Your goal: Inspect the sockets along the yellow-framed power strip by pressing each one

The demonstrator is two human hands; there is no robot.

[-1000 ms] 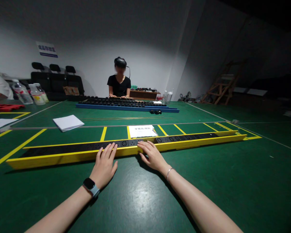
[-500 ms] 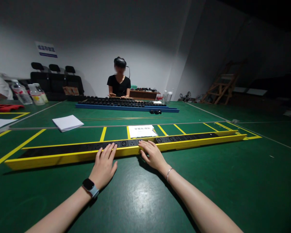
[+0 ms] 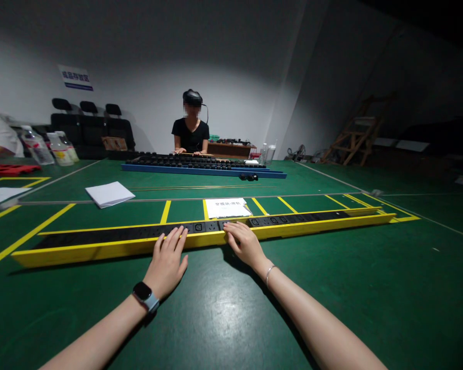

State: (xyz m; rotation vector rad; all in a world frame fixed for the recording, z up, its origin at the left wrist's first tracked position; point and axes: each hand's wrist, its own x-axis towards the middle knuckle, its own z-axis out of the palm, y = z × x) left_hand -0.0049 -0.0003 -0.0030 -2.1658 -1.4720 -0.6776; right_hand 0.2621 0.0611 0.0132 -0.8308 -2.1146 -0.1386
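Observation:
A long yellow channel (image 3: pixel 100 251) lies across the green table in front of me, with black socket modules (image 3: pixel 198 227) set in a row inside it. My left hand (image 3: pixel 166 264) rests on the channel's near wall left of the middle, fingers stretched over the rim and thumb apart. Farther right, my right hand (image 3: pixel 245 244) lies over the same wall with its fingers slightly bent. Its fingertips touch or hover just above the modules, and its palm hides part of the row. Neither hand grips anything that I can see.
Behind the channel lie a printed paper sign (image 3: pixel 227 208) and a folded white paper (image 3: pixel 110 194). Beyond are thin rods (image 3: pixel 177 188) and a blue rail (image 3: pixel 200 171) with many black parts. A person (image 3: pixel 191 133) sits opposite. Bottles (image 3: pixel 59 149) stand at the left.
My right thumb has drawn closer to its fingers at the channel's wall. My left hand stays in place on the rim. The whole view has shifted very slightly.

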